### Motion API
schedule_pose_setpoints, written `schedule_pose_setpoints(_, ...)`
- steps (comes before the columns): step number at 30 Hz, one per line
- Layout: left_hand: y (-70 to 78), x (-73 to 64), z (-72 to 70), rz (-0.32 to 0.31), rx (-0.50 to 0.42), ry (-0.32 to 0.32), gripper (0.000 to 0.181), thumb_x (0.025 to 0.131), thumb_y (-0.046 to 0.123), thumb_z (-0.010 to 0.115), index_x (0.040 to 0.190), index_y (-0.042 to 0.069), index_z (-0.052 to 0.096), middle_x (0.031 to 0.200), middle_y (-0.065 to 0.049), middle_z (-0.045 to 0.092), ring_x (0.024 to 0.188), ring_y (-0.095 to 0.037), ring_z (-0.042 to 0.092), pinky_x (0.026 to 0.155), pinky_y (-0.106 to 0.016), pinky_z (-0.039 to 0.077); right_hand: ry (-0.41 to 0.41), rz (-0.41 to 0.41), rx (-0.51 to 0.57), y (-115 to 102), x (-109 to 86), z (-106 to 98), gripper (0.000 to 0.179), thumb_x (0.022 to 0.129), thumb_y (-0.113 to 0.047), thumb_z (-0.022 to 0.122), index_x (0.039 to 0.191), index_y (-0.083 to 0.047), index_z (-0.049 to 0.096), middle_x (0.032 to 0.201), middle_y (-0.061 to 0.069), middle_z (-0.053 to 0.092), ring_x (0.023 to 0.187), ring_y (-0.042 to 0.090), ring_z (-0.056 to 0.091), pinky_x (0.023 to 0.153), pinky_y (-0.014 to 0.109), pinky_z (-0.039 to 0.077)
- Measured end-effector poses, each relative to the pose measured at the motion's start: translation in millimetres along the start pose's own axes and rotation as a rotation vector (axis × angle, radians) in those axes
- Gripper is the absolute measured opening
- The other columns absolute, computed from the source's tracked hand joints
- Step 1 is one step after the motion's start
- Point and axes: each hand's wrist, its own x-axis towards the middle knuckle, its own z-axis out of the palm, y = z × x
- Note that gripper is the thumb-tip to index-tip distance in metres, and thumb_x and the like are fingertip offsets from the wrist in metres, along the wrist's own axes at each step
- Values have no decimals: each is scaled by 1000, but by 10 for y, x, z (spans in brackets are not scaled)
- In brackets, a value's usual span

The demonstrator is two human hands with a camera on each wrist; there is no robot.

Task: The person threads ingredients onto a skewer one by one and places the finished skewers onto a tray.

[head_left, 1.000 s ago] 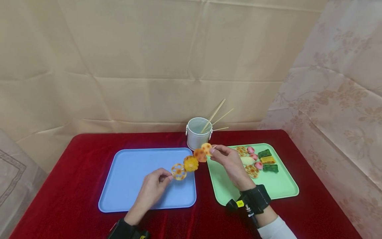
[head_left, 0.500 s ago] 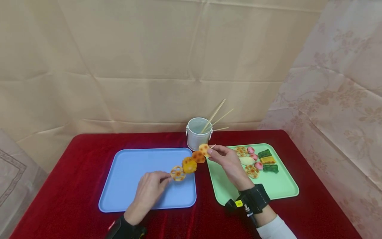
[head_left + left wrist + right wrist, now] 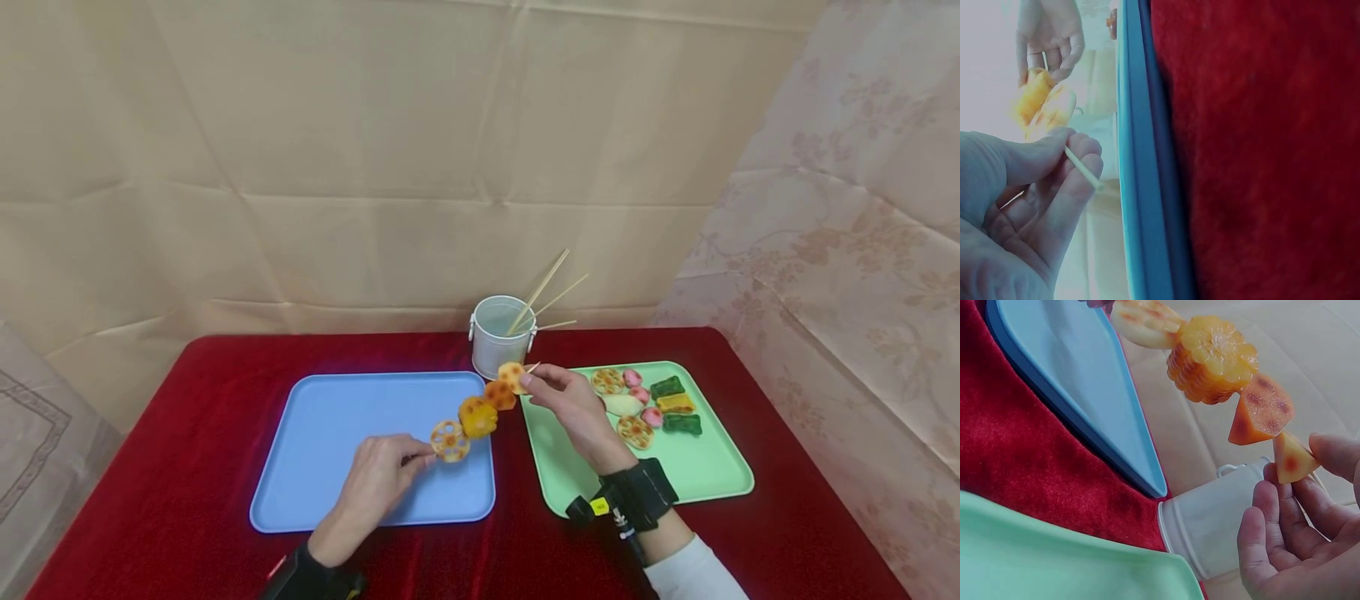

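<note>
Skewer (image 3: 489, 405) in head view: thin pale wooden stick bearing four food pieces, slanting up rightward between both hands
Pieces, lower end to tip: wheel-shaped pale lotus slice with browned marks (image 3: 450, 442), ridged yellow corn chunk (image 3: 476, 419), orange dark-spotted slice (image 3: 500, 396), pale yellow brown-spotted slice (image 3: 512, 377)
Left hand (image 3: 377, 477): narrow pinch on the stick's lower end, seen against the rectangular blue tray (image 3: 315, 442)
Right hand (image 3: 576, 410): pinching at the pale yellow slice, the pointed tip showing just past it
Green tray: rectangular light-green tray (image 3: 558, 475) with two more lotus slices (image 3: 634, 432), three pink round pieces (image 3: 638, 394), a whitish oval piece (image 3: 621, 405) and a yellow piece (image 3: 677, 403) between two dark-green ones (image 3: 682, 424)
Bucket: small white bucket (image 3: 492, 354) behind the trays, thin wooden sticks (image 3: 543, 287) leaning out; deep red plush cloth (image 3: 187, 467) beneath all
Left wrist view: thumb and fingertips pinch the stick, its blunt end poking out below; the food beyond is washed out by glare
Right wrist view: thumb and forefinger close about the pale yellow slice, the other fingers loosely bent; corn and orange slice touch
</note>
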Motion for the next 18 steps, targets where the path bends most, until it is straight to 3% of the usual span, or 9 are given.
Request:
schedule_pose_setpoints(8, -35, -39, -3, -6, -95, -40, 10, 84, 5, 84, 86, 15, 84, 78, 10, 75, 73, -3, 65, 69, -27, 53, -35, 8, 19, 16, 26, -3, 38, 100, -29, 69, 122, 2, 66, 112, 9, 69, 117, 37, 59, 105, 54, 46)
schedule_pose_setpoints(12, -51, -67, -16, -18, -121, -46, 9, 84, 6, 84, 87, 14, 84, 79, 8, 76, 73, -2, 64, 69, -26, 53, -50, 7, 3, 21, 45, -15, 44, 101, -33, 68, 128, 2, 65, 117, 10, 68, 113, 29, 60, 105, 51, 47)
schedule_pose_setpoints(18, -68, -102, -106, -81, -118, -45, 9, 84, 5, 84, 88, 13, 84, 81, 7, 76, 71, -2, 62, 67, -26, 52, -47, 12, -34, 37, 21, -65, 52, 100, -41, 68, 133, 0, 64, 127, 15, 67, 117, 30, 59, 104, 51, 47)
